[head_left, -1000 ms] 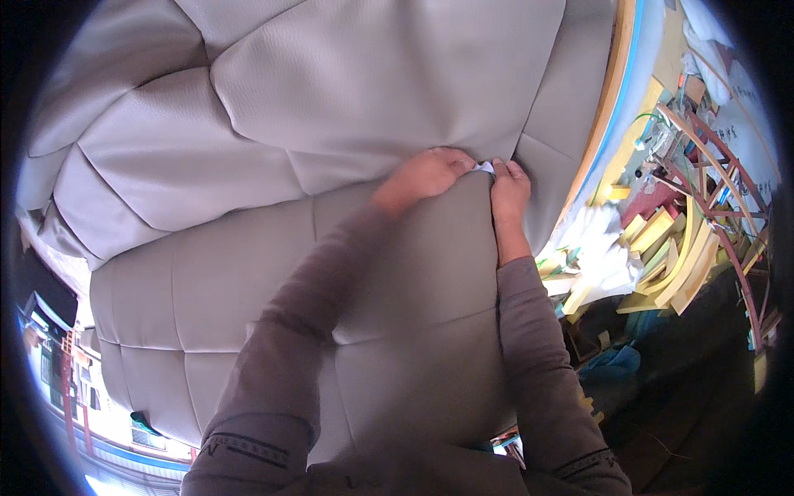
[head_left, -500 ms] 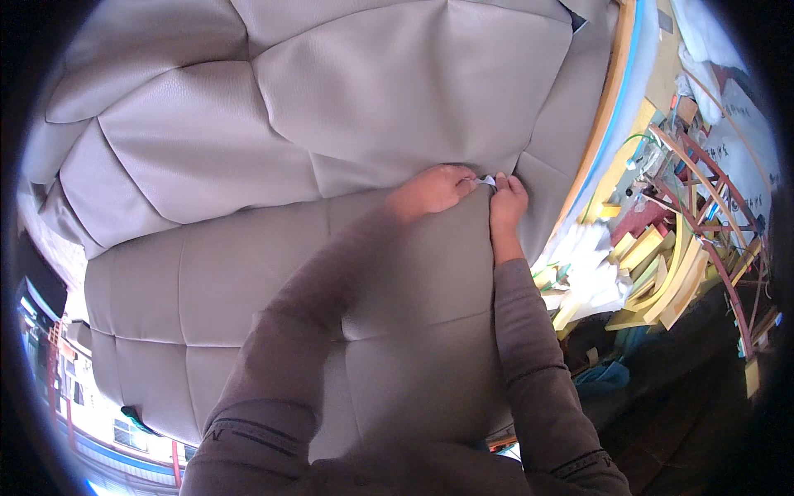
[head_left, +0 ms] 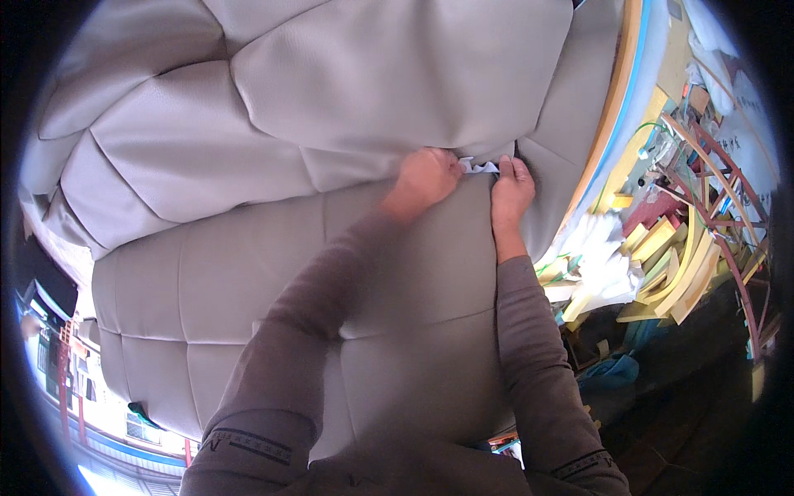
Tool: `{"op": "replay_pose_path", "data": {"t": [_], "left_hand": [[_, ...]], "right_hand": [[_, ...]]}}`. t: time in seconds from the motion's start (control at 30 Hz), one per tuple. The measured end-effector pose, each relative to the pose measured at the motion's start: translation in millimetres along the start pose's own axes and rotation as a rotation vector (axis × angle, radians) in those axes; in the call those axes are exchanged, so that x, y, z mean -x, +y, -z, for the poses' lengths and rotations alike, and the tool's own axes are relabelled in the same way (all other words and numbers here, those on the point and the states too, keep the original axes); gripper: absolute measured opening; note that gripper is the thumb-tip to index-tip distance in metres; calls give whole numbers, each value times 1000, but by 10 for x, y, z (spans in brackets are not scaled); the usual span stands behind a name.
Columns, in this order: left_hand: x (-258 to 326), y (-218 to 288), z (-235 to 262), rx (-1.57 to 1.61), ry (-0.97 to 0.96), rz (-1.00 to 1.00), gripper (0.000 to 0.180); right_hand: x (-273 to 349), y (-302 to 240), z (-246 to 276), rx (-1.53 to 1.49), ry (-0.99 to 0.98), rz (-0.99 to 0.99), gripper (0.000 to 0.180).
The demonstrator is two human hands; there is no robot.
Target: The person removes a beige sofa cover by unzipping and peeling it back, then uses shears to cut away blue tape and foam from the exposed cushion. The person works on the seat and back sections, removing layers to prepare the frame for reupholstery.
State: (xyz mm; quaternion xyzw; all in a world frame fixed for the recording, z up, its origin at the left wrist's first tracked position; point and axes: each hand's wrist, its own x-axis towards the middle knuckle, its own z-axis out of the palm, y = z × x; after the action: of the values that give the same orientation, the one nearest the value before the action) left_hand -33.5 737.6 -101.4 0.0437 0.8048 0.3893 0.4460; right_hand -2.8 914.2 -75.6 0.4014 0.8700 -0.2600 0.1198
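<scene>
A large seat in grey-beige leather-like upholstery [head_left: 413, 248] fills the view, its surface divided by stitched seams. At the crease between the flatter front section and the puffy tufted section [head_left: 397, 74], a crumpled white strip [head_left: 481, 168] shows between my hands. My left hand [head_left: 425, 180] is closed, knuckles up, at the strip's left end. Thumb and fingers of my right hand [head_left: 513, 192] pinch at its right end, beside the corner of the crease. What lies inside the left fist is hidden.
A wooden edge with a blue band [head_left: 633, 74] runs along the seat's right side. Beyond it lie yellow foam offcuts [head_left: 662, 256], white wadding [head_left: 597, 252] and curved reddish-brown frame pieces [head_left: 728, 240]. A blue cloth [head_left: 610, 372] lies on the dark floor.
My hands have moved a little apart, the left one shifting leftward and up. More of the white strip shows between them. The whole view has shifted slightly.
</scene>
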Motion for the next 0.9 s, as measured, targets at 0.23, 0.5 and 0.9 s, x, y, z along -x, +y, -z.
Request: {"op": "replay_pose_path", "data": {"t": [0.23, 0.5, 0.9], "left_hand": [[38, -100, -66, 264, 154, -11, 37], [125, -93, -7, 487, 249, -3, 41], [249, 4, 163, 122, 200, -199, 39]], "right_hand": [[53, -104, 16, -163, 0, -14, 27], [25, -67, 2, -186, -5, -10, 29], [-19, 12, -73, -187, 63, 21, 29]]}}
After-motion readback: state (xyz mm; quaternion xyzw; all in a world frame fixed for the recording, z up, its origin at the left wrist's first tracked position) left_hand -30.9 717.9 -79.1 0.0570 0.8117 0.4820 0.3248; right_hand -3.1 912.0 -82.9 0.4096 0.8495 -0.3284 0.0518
